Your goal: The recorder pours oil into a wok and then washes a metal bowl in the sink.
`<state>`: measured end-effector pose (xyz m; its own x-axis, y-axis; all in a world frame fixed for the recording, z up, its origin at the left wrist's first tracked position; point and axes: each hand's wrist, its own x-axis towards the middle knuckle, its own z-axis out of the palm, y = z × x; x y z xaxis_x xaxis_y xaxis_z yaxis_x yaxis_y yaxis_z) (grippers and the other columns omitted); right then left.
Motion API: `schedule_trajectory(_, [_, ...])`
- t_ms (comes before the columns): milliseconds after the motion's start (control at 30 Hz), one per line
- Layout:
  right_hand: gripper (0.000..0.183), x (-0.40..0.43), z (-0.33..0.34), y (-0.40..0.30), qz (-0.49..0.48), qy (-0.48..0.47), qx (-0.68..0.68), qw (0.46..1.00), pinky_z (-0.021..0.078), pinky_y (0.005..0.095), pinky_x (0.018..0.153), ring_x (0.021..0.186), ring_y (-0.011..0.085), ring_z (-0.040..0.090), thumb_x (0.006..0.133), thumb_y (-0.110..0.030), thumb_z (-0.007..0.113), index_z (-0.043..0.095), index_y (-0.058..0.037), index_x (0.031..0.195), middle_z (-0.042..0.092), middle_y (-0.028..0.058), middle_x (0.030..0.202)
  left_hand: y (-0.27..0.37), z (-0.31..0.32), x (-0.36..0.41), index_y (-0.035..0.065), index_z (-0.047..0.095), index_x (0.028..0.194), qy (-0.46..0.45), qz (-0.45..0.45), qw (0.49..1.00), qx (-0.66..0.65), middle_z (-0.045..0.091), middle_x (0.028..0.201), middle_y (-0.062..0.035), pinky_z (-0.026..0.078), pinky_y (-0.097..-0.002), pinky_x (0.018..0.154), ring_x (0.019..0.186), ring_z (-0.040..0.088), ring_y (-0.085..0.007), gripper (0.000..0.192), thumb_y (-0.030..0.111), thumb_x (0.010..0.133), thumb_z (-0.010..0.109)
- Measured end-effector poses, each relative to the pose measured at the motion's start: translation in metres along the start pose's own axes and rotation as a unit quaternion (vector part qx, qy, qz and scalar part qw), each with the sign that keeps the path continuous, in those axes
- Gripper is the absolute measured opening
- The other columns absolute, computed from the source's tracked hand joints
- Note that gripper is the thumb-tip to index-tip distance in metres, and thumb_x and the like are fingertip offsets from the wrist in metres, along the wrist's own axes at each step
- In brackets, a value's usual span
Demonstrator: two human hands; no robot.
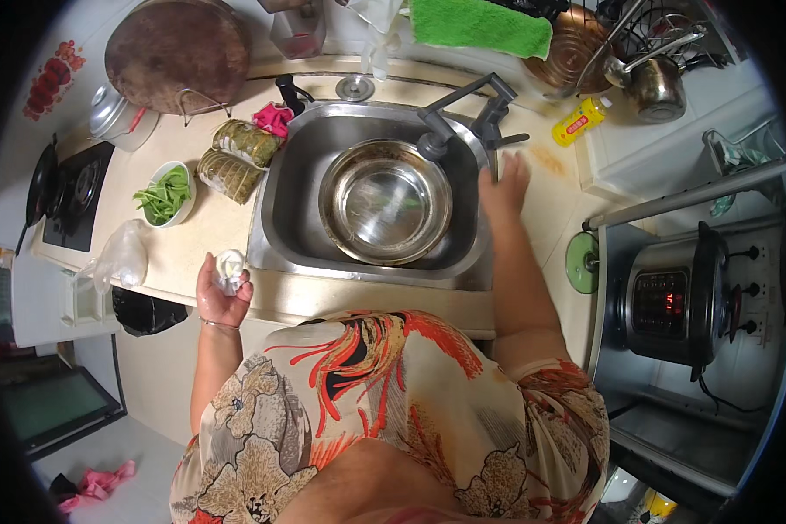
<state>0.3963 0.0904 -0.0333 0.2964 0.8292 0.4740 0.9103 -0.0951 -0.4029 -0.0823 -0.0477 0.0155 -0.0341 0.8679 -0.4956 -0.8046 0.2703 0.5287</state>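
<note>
My left hand (225, 295), at the counter's front edge left of the sink, is closed around a small white crumpled bundle (229, 267); I cannot tell its material. My right hand (505, 190) reaches over the sink's right rim, slightly blurred, its fingers apart and nothing visible in it. Just beyond its fingertips is the lever of the dark grey faucet (491, 121). Within the stainless steel sink (295, 196) sits a round metal basin (386, 203), wet and shiny inside, with the faucet's spout head over its upper right rim.
Left of the sink stand leaf-wrapped bundles (229, 173), a white bowl of green leaves (188, 208) and a clear plastic bag (124, 252). A yellow bottle (580, 122) lies at the back right. Lower right, an electric pressure cooker (668, 298) sits beside a green lid (581, 262).
</note>
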Motion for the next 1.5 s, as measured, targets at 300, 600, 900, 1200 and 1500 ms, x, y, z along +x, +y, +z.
schedule_trajectory(300, [0.059,0.052,-0.015,0.009,-0.051,-0.17,-0.249,0.952,0.0224,0.0586,0.101,0.13,0.0328,0.024,0.074,-0.028,0.063,0.044,-0.0095,0.126,0.034,0.0098,0.137,-0.045,0.048,0.037,0.0007,0.056,0.103,-0.072,-0.105,0.989,0.073,0.064,0.087,-0.0114,0.057,-0.0306,0.056,0.07,0.064,-0.0206,0.038,0.035,0.089,0.05])
schedule_trajectory(600, [0.056,0.06,-0.018,0.002,-0.028,-0.076,-0.271,0.959,0.0239,0.0611,0.098,0.126,0.0345,0.029,0.069,-0.032,0.067,0.049,-0.0077,0.116,0.045,0.0125,0.125,-0.066,0.064,0.083,0.0044,0.057,0.106,-0.066,-0.218,0.954,0.196,0.065,0.092,-0.0081,0.056,-0.0272,0.057,0.074,0.064,-0.017,0.036,0.034,0.087,0.051])
schedule_trajectory(900, [0.037,0.028,0.017,-0.008,-0.058,0.126,-0.055,0.989,0.0369,0.0481,0.092,0.105,0.0286,0.049,0.074,-0.027,0.064,0.056,-0.0039,0.101,0.057,0.012,0.104,-0.116,0.09,0.178,0.0107,0.055,0.111,-0.045,-0.28,0.904,0.321,0.064,0.097,-0.0068,0.052,-0.0306,0.061,0.075,0.062,-0.0155,0.028,0.025,0.087,0.047])
schedule_trajectory(1200, [0.013,-0.022,0.092,-0.067,0.531,-0.24,0.707,0.401,0.0472,0.0332,0.069,0.075,0.0211,0.056,0.085,-0.016,0.05,0.054,-0.0053,0.093,0.057,0.0062,0.087,-0.198,0.139,0.236,0.0138,0.057,0.102,-0.075,-0.31,0.869,0.379,0.061,0.085,-0.0009,0.052,-0.033,0.062,0.072,0.06,-0.0157,0.021,0.027,0.088,0.048])
schedule_trajectory(1500, [0.015,-0.029,0.083,-0.058,0.464,-0.3,0.704,0.446,0.0452,0.0296,0.067,0.072,0.0147,0.055,0.087,-0.02,0.05,0.056,-0.0069,0.092,0.056,0.0022,0.075,-0.237,0.162,0.255,0.0159,0.056,0.071,-0.185,-0.357,0.875,0.268,0.054,0.064,0.0015,0.045,-0.0285,0.049,0.053,0.052,-0.0116,0.024,0.037,0.08,0.059])
